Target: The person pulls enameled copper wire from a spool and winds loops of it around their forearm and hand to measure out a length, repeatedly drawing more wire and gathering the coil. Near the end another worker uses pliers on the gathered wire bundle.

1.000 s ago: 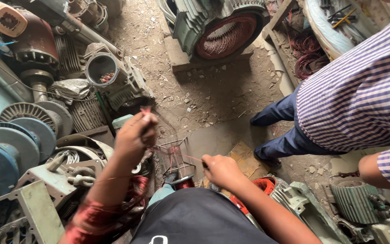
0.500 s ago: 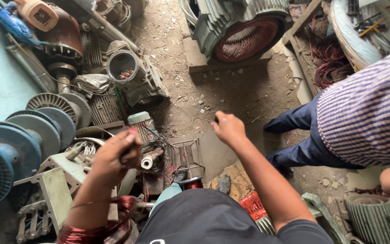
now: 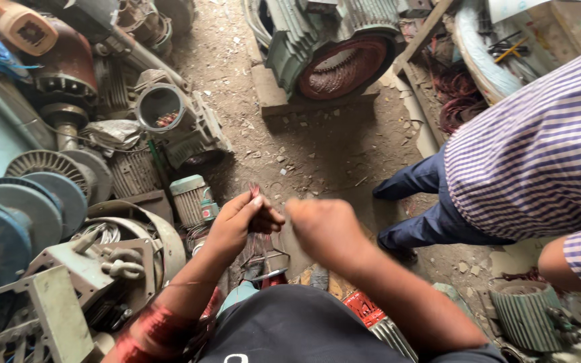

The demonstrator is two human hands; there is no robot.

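Left hand: the left hand [image 3: 240,222] is curling its fingers together around a thin bundle of reddish copper wire [image 3: 255,193], gripping it just below the strands' free tips.
Right hand: the right hand [image 3: 322,225] is hovering just beside the left one, blurred; it is looking bunched into a loose fist, but I cannot tell whether it is pinching anything.
Wire: the strands are sticking up above the left thumb and trailing down between the two hands toward the person's lap; the lower run is getting lost in the clutter.
Forearm: a coil of the same coppery wire [image 3: 149,326] is sitting looped round the left forearm near the elbow.
Floor: the dusty floor [image 3: 304,148] is lying strewn with grit and small chips.
Near the left hand: a small pale-green finned motor [image 3: 193,198] is standing just beside it.
Far side: a large motor stator [image 3: 344,64] with copper windings is resting on a block.
Left edge: blue fan covers [image 3: 8,222] are piling up against grey castings.
Bystander: a second person in a striped shirt [image 3: 539,148] and dark trousers is standing at the right, well apart from the hands.
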